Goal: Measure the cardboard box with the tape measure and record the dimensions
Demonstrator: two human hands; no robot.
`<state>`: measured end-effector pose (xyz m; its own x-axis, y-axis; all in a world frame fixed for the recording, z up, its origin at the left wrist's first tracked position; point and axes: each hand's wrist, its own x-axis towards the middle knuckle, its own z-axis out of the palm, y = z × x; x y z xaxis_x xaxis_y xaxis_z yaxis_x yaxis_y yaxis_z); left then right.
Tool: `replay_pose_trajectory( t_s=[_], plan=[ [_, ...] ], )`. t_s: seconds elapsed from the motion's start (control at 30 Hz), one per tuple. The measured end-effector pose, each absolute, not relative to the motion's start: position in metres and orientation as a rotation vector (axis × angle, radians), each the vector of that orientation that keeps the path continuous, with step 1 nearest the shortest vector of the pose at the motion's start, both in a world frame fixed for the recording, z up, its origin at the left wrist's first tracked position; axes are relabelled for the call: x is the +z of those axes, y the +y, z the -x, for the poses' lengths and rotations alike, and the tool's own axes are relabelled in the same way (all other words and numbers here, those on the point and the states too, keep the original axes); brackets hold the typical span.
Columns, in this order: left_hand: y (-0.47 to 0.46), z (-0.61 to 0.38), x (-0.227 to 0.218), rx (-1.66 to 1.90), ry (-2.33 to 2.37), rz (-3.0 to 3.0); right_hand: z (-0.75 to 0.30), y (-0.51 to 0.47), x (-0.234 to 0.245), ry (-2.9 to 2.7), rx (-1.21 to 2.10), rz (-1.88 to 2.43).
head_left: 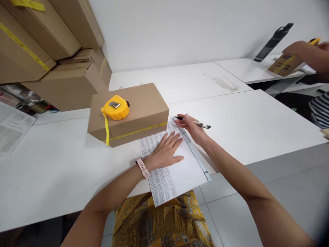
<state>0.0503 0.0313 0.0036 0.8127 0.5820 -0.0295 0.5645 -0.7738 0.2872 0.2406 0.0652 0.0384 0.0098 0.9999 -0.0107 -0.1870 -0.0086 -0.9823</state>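
Note:
My left hand lies flat with spread fingers on a sheet of paper that carries columns of handwriting. Between the fingers of my right hand is a pen, held above the sheet's upper right edge with its dark tip pointing left. A closed cardboard box stands just beyond the paper and covers part of its far edge. On top of that box sits a yellow tape measure, a short end of its tape hanging over the front. A printed yellow strip runs along the box's front side.
Several larger cardboard boxes are stacked at the left, by the wall. A clear plastic holder with a printed sheet lies at the left edge. At far right, another person's hand is at a small box, near a dark bottle.

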Motion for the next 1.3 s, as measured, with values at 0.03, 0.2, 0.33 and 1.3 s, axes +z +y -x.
replay_pose_trajectory(
  t_s=[0.03,0.2,0.33,1.3],
  plan=[
    [0.030,-0.050,0.003,0.078,0.880,-2.733,-0.238,0.070,0.034,-1.062,1.288,1.126],
    [0.028,-0.052,-0.001,0.095,0.899,-2.796,-0.228,0.080,0.008,-1.150,1.112,1.287],
    [0.028,-0.054,-0.002,0.130,0.913,-2.824,-0.228,0.076,0.000,-1.191,1.102,1.260],
    [0.024,-0.057,0.001,0.289,0.923,-2.923,-0.237,0.070,-0.001,-1.480,0.887,1.411]
  ],
)
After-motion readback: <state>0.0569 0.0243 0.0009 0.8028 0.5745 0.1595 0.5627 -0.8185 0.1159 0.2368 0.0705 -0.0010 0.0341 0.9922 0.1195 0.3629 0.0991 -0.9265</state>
